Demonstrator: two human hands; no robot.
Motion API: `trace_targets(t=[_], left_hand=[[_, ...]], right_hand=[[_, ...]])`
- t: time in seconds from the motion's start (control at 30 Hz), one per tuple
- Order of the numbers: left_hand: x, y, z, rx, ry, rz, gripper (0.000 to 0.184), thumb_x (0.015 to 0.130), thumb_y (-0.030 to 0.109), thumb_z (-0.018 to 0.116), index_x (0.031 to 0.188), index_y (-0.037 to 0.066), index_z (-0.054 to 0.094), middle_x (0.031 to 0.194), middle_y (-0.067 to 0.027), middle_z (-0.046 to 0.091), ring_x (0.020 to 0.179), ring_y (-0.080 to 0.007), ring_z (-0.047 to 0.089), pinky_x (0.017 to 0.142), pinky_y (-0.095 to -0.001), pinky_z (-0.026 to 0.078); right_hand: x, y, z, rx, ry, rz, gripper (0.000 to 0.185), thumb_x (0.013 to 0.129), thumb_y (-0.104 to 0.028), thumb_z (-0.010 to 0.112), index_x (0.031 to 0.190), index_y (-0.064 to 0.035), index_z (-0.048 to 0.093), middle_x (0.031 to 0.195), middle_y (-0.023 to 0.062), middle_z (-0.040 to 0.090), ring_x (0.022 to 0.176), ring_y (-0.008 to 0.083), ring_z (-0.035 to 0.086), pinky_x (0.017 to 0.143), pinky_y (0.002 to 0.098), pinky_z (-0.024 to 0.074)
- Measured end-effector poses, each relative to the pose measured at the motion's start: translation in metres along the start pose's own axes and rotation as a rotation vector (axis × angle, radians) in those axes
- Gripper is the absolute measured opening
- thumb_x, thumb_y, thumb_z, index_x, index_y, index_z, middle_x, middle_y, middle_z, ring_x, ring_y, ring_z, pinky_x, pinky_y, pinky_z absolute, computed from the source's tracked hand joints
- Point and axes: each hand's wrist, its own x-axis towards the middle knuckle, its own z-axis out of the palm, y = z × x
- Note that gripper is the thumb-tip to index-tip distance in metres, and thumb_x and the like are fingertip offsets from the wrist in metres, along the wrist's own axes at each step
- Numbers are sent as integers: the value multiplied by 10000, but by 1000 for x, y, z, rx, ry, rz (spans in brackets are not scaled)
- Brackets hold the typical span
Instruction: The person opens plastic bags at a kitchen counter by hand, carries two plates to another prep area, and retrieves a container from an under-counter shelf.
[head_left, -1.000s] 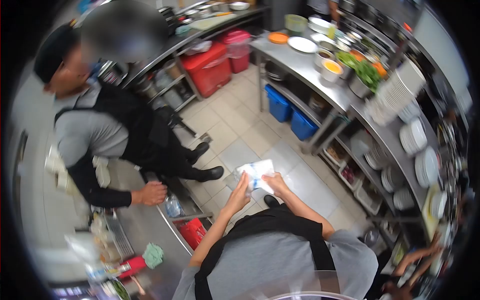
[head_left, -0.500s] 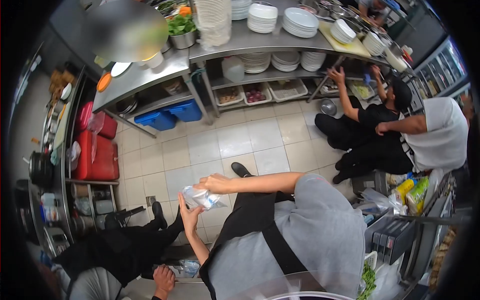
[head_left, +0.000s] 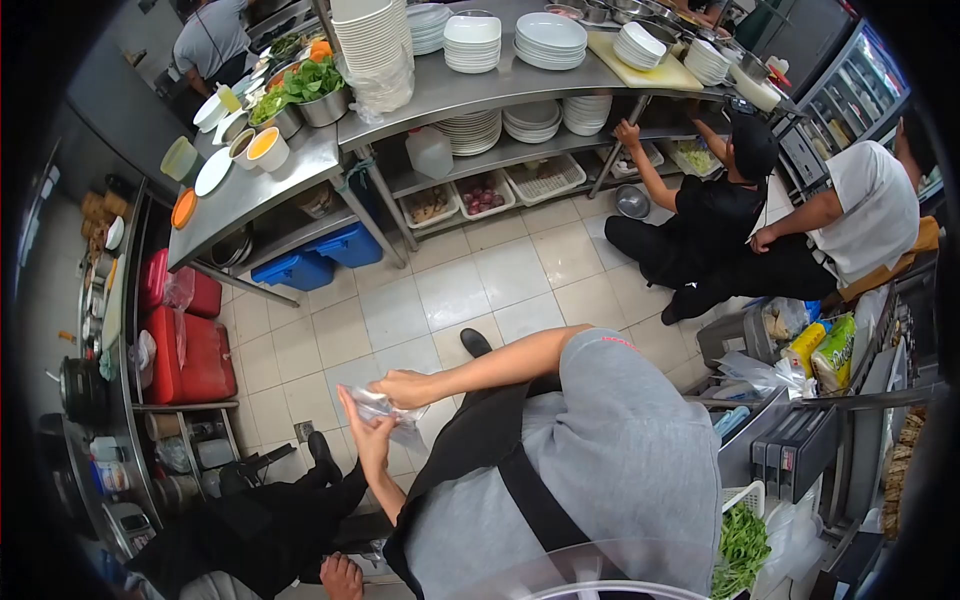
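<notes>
A crumpled clear plastic bag (head_left: 372,405) is held in front of my black apron, above the tiled floor. My left hand (head_left: 371,440) supports it from below and the left, with the thumb against its near side. My right hand (head_left: 405,389) is closed at its upper edge, the fingers bunched together. Part of the bag hangs out below my right hand. What it contains, if anything, I cannot make out.
A steel counter (head_left: 480,92) across the top carries stacked plates, bowls and greens. Red coolers (head_left: 190,350) stand left. Two co-workers crouch or sit at the right, one in a black cap (head_left: 752,148). Another person's hand (head_left: 342,577) is at bottom left. Shelving with packets (head_left: 833,352) is at right.
The bag and both hands have shifted slightly left and down in view. My right fingers have curled more tightly. My view has turned, showing more of the left counter and another person behind it.
</notes>
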Motion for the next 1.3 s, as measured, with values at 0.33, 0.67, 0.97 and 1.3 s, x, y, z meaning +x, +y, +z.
trace_targets(t=[0.33,0.67,0.97,1.3], left_hand=[[12,28,26,174,-180,89,979,567,-184,449,1419,106,64,1479,-99,36,682,-89,518,527,-207,447],[7,-15,-11,938,-2,314,736,637,-136,442,1340,38,312,1407,-201,239,771,-244,583,672,-281,475],[30,1,36,872,-118,254,664,676,-84,445,1319,-51,284,1365,-253,287,1279,-352,279,1044,-354,253],[13,39,63,586,-271,64,704,648,-125,426,1329,23,328,1387,-207,288,1255,-328,343,989,-356,331]], right_hand=[[25,9,-15,151,-266,224,265,577,-41,629,823,44,581,737,179,614,692,300,608,580,389,472],[24,45,16,977,117,732,215,743,16,505,942,26,586,794,132,610,651,244,614,484,391,498],[40,42,22,516,-36,627,169,783,-4,529,938,6,595,820,98,611,710,196,615,585,322,521],[33,11,58,767,205,559,169,785,-25,547,944,12,594,828,96,614,718,187,614,599,313,522]])
